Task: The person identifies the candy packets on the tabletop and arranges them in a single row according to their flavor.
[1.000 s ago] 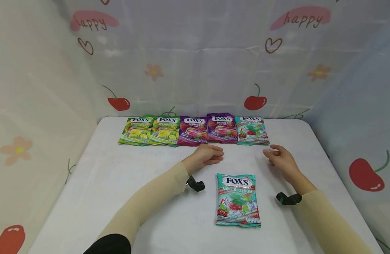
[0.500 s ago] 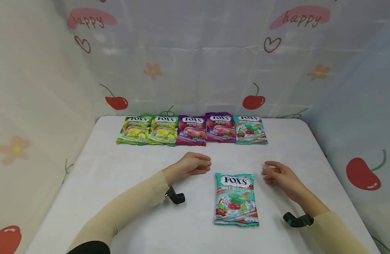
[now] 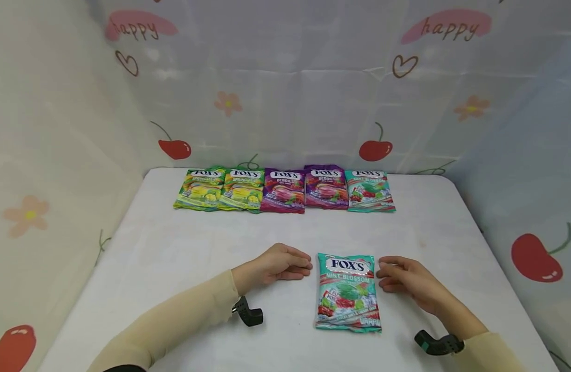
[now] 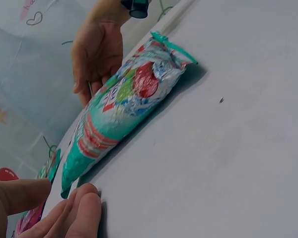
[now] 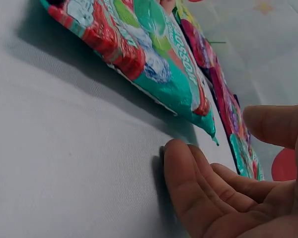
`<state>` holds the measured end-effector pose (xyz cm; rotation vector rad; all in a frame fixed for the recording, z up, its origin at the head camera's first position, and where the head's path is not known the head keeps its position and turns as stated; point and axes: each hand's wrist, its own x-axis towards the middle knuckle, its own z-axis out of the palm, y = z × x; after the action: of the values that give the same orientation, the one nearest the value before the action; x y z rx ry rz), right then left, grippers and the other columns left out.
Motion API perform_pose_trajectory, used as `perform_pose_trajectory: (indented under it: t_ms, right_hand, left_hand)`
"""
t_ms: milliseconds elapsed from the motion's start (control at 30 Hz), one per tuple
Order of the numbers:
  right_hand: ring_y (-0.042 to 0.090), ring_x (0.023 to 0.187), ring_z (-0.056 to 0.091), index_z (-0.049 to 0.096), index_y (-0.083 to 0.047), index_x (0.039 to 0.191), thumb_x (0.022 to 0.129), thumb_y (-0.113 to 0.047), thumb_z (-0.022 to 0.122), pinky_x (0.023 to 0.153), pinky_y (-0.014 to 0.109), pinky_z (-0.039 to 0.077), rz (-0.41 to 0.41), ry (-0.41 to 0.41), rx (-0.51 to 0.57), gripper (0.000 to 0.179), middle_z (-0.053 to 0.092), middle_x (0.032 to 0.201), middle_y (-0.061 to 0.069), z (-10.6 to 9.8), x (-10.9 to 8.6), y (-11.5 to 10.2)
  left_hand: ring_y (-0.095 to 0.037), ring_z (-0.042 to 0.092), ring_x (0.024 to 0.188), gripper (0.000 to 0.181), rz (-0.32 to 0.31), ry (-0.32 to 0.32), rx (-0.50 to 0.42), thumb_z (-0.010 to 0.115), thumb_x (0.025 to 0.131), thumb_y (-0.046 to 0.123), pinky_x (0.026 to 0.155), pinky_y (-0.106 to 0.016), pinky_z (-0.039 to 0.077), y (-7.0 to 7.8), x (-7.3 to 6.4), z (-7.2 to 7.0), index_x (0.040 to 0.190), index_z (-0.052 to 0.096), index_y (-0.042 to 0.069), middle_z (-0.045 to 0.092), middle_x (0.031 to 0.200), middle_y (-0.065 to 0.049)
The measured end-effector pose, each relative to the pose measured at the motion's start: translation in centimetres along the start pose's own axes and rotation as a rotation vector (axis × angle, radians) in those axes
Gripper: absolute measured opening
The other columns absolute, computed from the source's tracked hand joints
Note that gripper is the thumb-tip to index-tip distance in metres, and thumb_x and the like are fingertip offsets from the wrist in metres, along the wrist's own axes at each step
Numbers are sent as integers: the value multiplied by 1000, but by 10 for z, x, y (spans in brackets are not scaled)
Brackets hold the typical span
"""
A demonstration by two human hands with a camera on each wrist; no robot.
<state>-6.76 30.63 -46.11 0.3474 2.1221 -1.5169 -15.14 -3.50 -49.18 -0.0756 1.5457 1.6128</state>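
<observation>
A teal Fox's Mint Blossom candy bag (image 3: 348, 293) lies face up on the white table, near its middle front. Just left of its upper edge is my left hand (image 3: 280, 264), fingers extended and thumb apart, a small gap from the bag. On the other side my right hand (image 3: 413, 281) rests close to the bag's right edge with relaxed fingers. In the left wrist view the bag (image 4: 124, 104) lies beyond the left fingertips. From the right wrist, the bag's corner (image 5: 188, 99) shows a short way from the right fingers. Both hands hold nothing.
Along the table's back edge lies a row of bags: two yellow-green Springtea bags (image 3: 200, 190), two purple Berries bags (image 3: 283, 192) and another teal Mint Blossom bag (image 3: 370, 192). A printed curtain (image 3: 295, 113) stands behind and at both sides of the table (image 3: 211, 243).
Both hands have drawn back from the row toward the front bag, coming down beside its left and right edges. The bags have stayed where they were.
</observation>
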Motion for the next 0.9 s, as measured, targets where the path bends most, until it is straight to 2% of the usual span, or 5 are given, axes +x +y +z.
perform_pose_trajectory:
  t_ms: [200, 333, 500, 700, 900]
  right_hand:
    - [24, 103, 71, 30, 8, 155, 107, -38, 55, 87, 39, 64, 26, -74, 72, 70, 59, 138, 24, 14, -3, -3]
    - [27, 102, 73, 24, 9, 157, 107, -38, 56, 83, 46, 64, 42, -129, 120, 76, 65, 130, 19, 22, -3, -3]
    - [27, 102, 73, 18, 6, 160, 107, -43, 55, 84, 45, 64, 27, -169, 168, 81, 68, 125, 14, 27, -3, 0]
    - [22, 108, 70, 14, 2, 161, 107, -42, 55, 91, 39, 62, -11, -197, 203, 81, 66, 129, 10, 37, -6, 1]
    - [17, 111, 69, 11, 2, 160, 107, -36, 56, 94, 35, 61, -51, -218, 282, 79, 67, 128, 5, 46, -6, 3]
  left_hand:
    - [-13, 75, 85, 26, 11, -43, 11, 64, 103, 16, 78, -28, 64, -8, -4, 14, 121, 72, -1, 78, 104, -10]
    - [-13, 75, 84, 30, 31, -54, 29, 64, 102, 15, 76, -29, 64, -11, -6, 26, 127, 69, -2, 77, 106, -12]
    - [-15, 74, 88, 44, 81, -62, 50, 65, 102, 13, 76, -32, 65, -14, -10, 40, 143, 58, 0, 75, 114, -12]
    - [-24, 74, 106, 48, 132, -98, -12, 65, 101, 8, 83, -41, 64, -16, -12, 55, 149, 54, 8, 72, 128, -11]
    - [-27, 72, 111, 60, 142, -78, -69, 65, 101, 9, 89, -47, 63, -16, -14, 65, 157, 44, 10, 66, 140, -11]
